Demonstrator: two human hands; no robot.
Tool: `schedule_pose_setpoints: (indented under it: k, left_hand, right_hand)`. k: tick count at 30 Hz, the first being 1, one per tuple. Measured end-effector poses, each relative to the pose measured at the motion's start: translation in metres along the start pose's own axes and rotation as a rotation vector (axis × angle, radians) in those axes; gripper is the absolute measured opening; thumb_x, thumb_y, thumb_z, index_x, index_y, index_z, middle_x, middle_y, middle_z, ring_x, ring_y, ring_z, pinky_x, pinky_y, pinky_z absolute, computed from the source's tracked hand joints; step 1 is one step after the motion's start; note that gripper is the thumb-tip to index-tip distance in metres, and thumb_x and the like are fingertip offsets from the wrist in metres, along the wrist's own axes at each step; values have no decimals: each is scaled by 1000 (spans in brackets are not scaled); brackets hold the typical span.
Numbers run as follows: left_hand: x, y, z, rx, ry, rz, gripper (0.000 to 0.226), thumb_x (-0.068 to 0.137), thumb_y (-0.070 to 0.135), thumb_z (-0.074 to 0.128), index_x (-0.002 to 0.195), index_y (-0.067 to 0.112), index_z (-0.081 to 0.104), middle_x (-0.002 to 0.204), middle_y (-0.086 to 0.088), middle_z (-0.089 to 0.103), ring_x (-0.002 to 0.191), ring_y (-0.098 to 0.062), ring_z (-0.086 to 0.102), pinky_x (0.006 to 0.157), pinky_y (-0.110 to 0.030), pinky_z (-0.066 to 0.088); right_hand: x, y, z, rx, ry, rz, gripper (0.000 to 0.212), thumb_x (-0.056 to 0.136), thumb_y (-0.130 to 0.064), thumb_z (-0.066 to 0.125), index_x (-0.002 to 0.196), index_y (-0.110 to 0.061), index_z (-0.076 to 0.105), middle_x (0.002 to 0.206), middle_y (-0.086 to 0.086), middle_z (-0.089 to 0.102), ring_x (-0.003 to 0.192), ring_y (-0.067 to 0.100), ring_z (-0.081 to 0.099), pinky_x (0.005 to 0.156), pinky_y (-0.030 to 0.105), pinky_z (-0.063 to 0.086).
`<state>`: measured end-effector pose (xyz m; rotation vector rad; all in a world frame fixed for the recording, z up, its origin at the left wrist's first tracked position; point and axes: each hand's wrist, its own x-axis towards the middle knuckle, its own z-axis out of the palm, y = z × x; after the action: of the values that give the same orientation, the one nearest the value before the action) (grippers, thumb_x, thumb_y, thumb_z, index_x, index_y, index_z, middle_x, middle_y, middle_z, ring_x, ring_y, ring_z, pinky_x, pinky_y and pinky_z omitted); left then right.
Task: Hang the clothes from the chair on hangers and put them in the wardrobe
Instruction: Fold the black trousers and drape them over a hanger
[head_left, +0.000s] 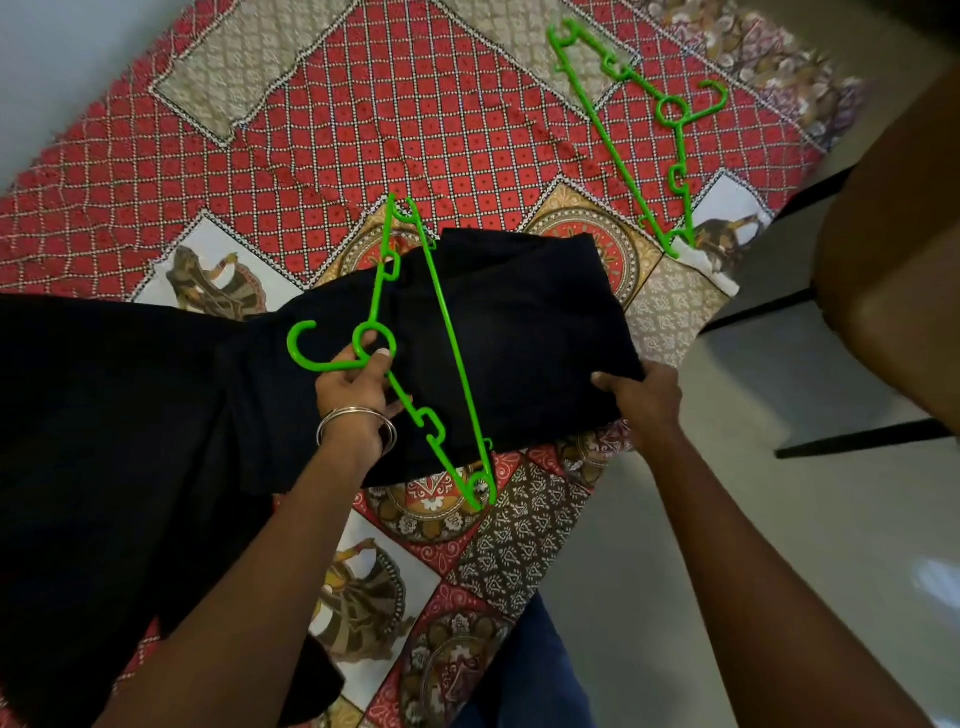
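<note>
Head view: L hand (358, 387) grips green hanger (415, 332) at neck ring, over black garment (509, 332) lying on patterned bedspread (363, 130). R hand (641, 397) pinches garment's near edge. 2nd green hanger (631, 135) lies loose on bedspread, well apart.
</note>
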<state>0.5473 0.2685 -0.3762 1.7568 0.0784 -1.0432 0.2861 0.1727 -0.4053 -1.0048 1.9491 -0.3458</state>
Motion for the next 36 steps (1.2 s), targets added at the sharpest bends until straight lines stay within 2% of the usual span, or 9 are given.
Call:
schedule_pose_setpoints:
  k: [3,7,12,15,19,24,28,30,36]
  left_hand:
    - [3,-2,-4,139,49,102,25,84,19,69,107,28,71,72,7,63,70,-11,56,70,-34,51]
    - [3,1,-9,273,50,165,22,75,26,76,82,46,71,73,10,69,78,-15,63,82,-42,53]
    - [2,8,-12,273,-21,186,18,79,13,75,88,27,71,79,1,70,81,-14,68,88,-41,55]
    - [0,10,-16,277,-36,251,9,81,9,72,85,18,70,75,6,69,67,0,64,79,-30,53]
    - [-4,15,-29,356,-281,332,17,92,-1,55,93,6,71,75,13,73,73,4,64,74,-14,48]
    - [-12,32,-24,360,-601,278,30,94,-4,46,95,16,69,102,1,74,99,-12,66,74,-22,50]
    - [2,33,6,340,-238,133,13,91,20,62,103,21,66,96,5,70,92,-16,64,70,-37,55]
    - [5,31,26,459,-277,44,31,82,37,71,108,21,64,102,3,67,95,-15,63,71,-41,59]
    - [8,17,55,644,-111,78,44,77,34,76,109,7,66,110,-12,66,94,-27,65,78,-42,58]
  right_hand:
    - [-27,-17,0,158,-43,-192,39,74,-9,76,112,-11,65,103,0,68,94,19,65,81,32,53]
    - [-72,-37,16,-47,-128,-583,37,82,-3,67,118,-11,60,105,-5,64,97,11,58,82,21,42]
    - [-96,-53,46,-455,-412,-838,40,83,-8,62,123,-8,54,113,13,65,102,29,61,86,32,48]
    - [-99,-62,72,-863,-615,-979,51,81,-29,68,124,-8,51,119,13,58,114,32,54,92,39,44]
    - [-97,-53,95,-1021,-542,-898,92,67,-75,63,133,-15,43,134,7,50,129,25,41,104,46,25]
    - [-99,-44,107,-578,-177,-798,31,89,-50,55,106,-27,68,92,-2,70,94,21,63,93,39,30]
    - [-92,-48,93,-210,-260,-593,25,92,-43,57,101,-26,73,63,-9,62,61,8,58,67,29,44]
    - [-89,-44,88,-89,-339,-529,34,89,-50,53,98,-24,73,64,-3,64,60,11,59,59,33,46]
    - [-79,-43,67,140,-460,-389,27,90,-44,61,91,-21,74,84,5,73,83,19,69,78,46,55]
